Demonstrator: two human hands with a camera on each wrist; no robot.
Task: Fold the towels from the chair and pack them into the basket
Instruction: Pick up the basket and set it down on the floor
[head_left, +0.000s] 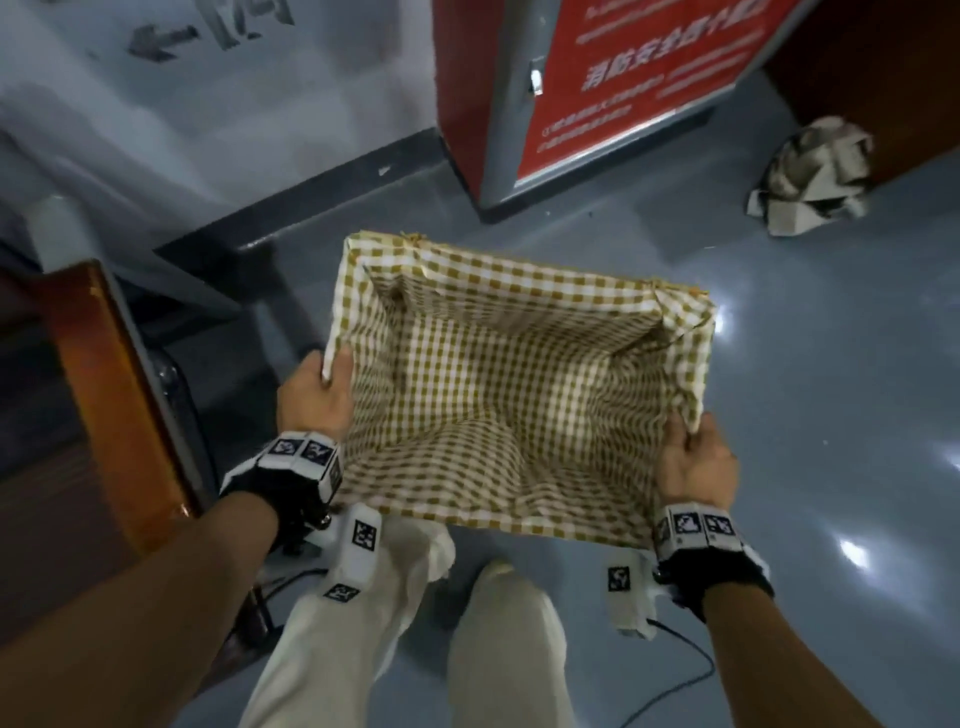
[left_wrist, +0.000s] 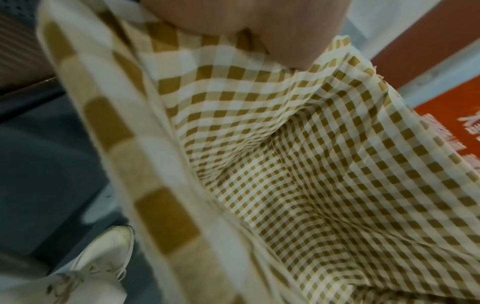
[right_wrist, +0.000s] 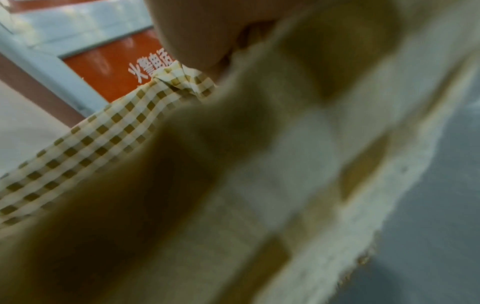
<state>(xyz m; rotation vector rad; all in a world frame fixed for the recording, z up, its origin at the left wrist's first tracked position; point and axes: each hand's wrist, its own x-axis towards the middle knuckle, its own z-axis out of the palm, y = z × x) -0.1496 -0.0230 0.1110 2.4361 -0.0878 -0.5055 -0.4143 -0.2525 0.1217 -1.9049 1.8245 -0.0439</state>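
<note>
A rectangular basket (head_left: 519, 270) lined with yellow-and-white checked cloth hangs above the grey floor in front of my legs, and nothing lies inside it. My left hand (head_left: 322, 395) grips its left rim, thumb over the cloth edge. My right hand (head_left: 693, 457) grips the right rim near the closer corner. In the left wrist view the checked lining (left_wrist: 311, 164) fills the frame below my left hand (left_wrist: 259, 30). The right wrist view shows the blurred basket rim (right_wrist: 103, 133) and my right hand (right_wrist: 202, 30). A crumpled grey-and-white cloth (head_left: 815, 176) lies on the floor far right.
A red cabinet (head_left: 623, 78) with white lettering stands beyond the basket. A wooden chair (head_left: 114, 389) edge is at my left. A black cable (head_left: 685, 670) trails on the floor by my right arm. My white shoe (left_wrist: 103, 251) is below the basket.
</note>
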